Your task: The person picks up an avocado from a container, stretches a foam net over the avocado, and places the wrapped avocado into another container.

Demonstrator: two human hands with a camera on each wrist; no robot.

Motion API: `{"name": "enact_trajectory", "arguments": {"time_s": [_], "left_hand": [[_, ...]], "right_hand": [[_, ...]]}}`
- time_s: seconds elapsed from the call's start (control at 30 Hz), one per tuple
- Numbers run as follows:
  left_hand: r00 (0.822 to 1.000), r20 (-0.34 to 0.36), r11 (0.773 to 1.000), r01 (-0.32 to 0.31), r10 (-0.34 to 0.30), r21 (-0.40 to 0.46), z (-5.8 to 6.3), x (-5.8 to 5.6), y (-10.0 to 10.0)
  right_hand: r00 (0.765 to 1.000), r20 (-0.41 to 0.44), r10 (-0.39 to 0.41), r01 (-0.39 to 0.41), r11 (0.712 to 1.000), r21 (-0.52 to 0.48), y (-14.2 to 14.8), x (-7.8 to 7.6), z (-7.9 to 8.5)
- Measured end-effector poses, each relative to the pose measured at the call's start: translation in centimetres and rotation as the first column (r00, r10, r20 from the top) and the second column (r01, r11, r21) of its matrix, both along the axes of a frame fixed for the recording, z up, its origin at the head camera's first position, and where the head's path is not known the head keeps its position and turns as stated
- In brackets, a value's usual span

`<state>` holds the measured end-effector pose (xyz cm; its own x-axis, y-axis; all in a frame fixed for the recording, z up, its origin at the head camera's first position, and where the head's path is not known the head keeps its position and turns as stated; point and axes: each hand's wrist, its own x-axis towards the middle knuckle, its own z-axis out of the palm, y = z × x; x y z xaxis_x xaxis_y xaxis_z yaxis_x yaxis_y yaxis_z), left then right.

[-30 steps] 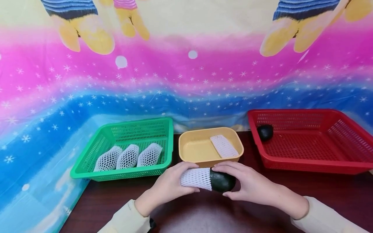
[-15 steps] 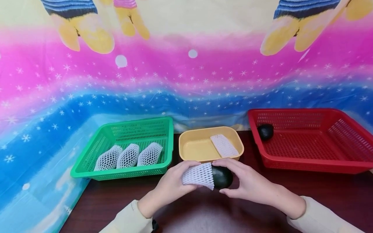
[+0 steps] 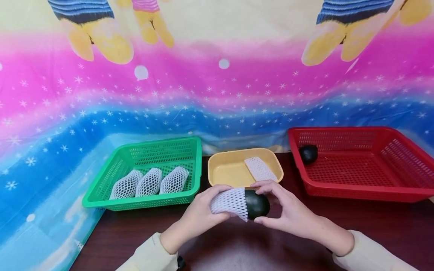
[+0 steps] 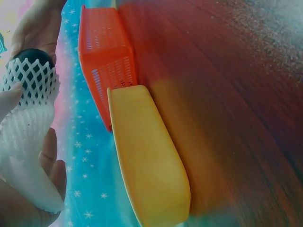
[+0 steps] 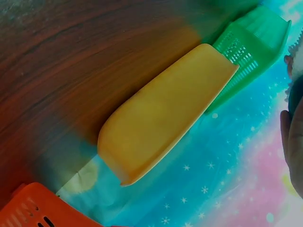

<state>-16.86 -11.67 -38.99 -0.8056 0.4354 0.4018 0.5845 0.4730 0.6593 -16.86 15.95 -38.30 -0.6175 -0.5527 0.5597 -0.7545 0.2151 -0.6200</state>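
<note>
In the head view, my left hand [image 3: 200, 210] grips a white foam net sleeve [image 3: 229, 202] between thumb and fingers. Part of a dark green oval fruit [image 3: 257, 204], avocado-like, sits inside the sleeve, and its bare end sticks out to the right. Around that bare end, my right hand [image 3: 295, 212] holds the fruit with thumb below and fingertips above. The left wrist view shows the sleeve's closed-up tail [image 4: 28, 175] hanging slack past the left palm, with the dark fruit [image 4: 35, 56] in its far mouth. Only a sliver of fruit and right hand [image 5: 296, 142] appears in the right wrist view.
A green basket [image 3: 142, 206] at left holds three fruits in net sleeves [image 3: 149, 182]. Behind the hands, a yellow tub [image 3: 211, 167] contains one flat net sleeve [image 3: 260, 168]. At right, a red basket [image 3: 359, 188] holds one dark fruit [image 3: 308, 154].
The sleeve's mouth has widened and flared downward around the fruit. The fruit and both hands have shifted slightly, with the right hand moving a little toward the left.
</note>
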Motion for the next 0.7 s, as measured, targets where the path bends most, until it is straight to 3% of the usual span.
{"name": "enact_trajectory", "arguments": {"time_s": [0.13, 0.4, 0.7], "left_hand": [[1.0, 0.022, 1.0, 0.013, -0.013, -0.011, 0.0, 0.2, 0.0], [1.0, 0.013, 1.0, 0.026, -0.025, -0.015, -0.3, 0.1, -0.1], [0.998, 0.039, 0.999, 0.046, -0.045, -0.026, -0.1, 0.0, 0.1]], "right_hand": [[0.998, 0.057, 0.008, -0.007, 1.0, -0.026, 0.2, -0.1, -0.1], [0.988, 0.064, 0.138, -0.133, 0.988, -0.076, 0.4, -0.3, -0.9], [0.997, 0.022, 0.078, -0.076, 0.994, -0.082, 0.2, -0.4, -1.2]]}}
